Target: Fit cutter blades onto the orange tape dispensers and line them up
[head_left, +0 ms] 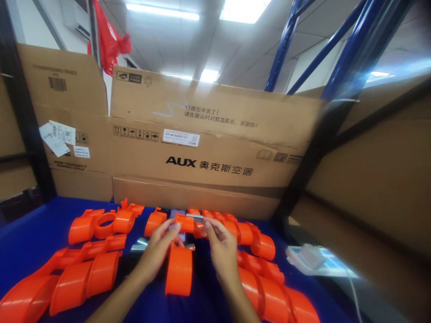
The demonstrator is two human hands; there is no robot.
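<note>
You held an orange plastic part [179,268] upright over the blue table [30,237], directly in front of the AUX carton [208,152]; your left hand [158,249] pinched its upper edge with fingertips closed on it, and your right hand [220,246] pinched a small orange piece [186,223] at its top. In my judgement, the fit would go best with both pinches kept firm and the piece squared to the part before pressing. More orange parts [84,273] lay left and right of it, nearer you than the carton.

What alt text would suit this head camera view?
Two bare hands, left hand and right hand, hold an orange plastic part over a blue table. More orange parts lie on both sides, with cardboard boxes behind.
</note>
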